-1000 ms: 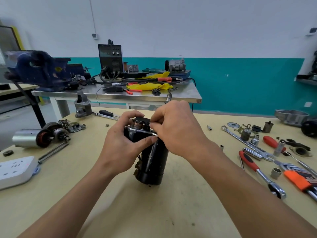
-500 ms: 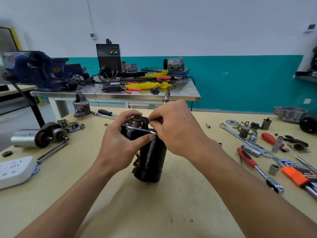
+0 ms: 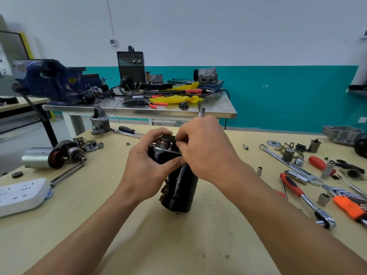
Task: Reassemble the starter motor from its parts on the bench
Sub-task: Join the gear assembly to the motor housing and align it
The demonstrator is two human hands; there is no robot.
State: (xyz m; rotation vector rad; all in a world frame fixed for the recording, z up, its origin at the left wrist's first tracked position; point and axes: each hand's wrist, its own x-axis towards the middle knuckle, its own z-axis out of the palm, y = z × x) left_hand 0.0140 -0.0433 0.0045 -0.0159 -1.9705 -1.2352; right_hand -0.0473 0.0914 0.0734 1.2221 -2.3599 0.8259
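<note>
On the pale wooden bench (image 3: 178,245), nearest the person, the black cylindrical steel motor body (image 3: 180,191) stands on end. Its top is caught between both hands. The left hand (image 3: 147,167) is clenched round the upper rim, thumb laid across the front and fingers wrapped over the far side, beside the exposed coppery commutator (image 3: 163,142). The right hand (image 3: 206,151) is curled tight against the same rim from the other side and grasps a slim grey metal tool (image 3: 202,112). Only its blunt end shows above the knuckles, so what the working tip meets is hidden. The step looks like seating or fastening a part at the top plate. To do it well, the left hand should brace the body square on the bench so it cannot rock, and the right should hold the tool in line with the fastener and turn gently to avoid cross-threading. Right of the grip lies a red-handled chrome ratchet (image 3: 303,197) among loose sockets. To its left lie a silver armature with copper windings (image 3: 45,158) and a white power strip (image 3: 21,193). Beyond the grip sits a cast aluminium nose housing (image 3: 99,123), and farther off a stainless table (image 3: 139,111) with a blue vice (image 3: 51,80).
</note>
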